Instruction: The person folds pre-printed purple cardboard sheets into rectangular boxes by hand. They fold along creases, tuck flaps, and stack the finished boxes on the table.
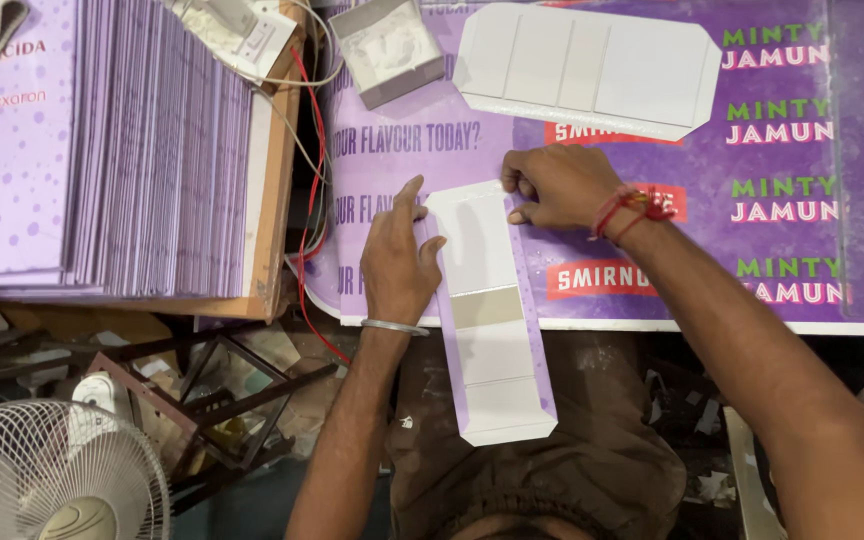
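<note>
A long strip of card, white inside with purple edges, is pressed flat between the two hands. It is laid half on the purple table sheet and half over the lap. The left hand is laid flat along the strip's left edge, fingers stretched out, nothing gripped. The right hand is curled at the strip's top end, and the corner is pinched by its fingertips. The long side edges look folded up already; the top end seems to be the part now being bent, and the bottom end is not yet shaped.

Just past the right hand, a flat white card with cut corners is laid unfolded. Beyond the left hand, a small grey open box is seen. Far left of the left hand, a tall stack of purple sheets is piled.
</note>
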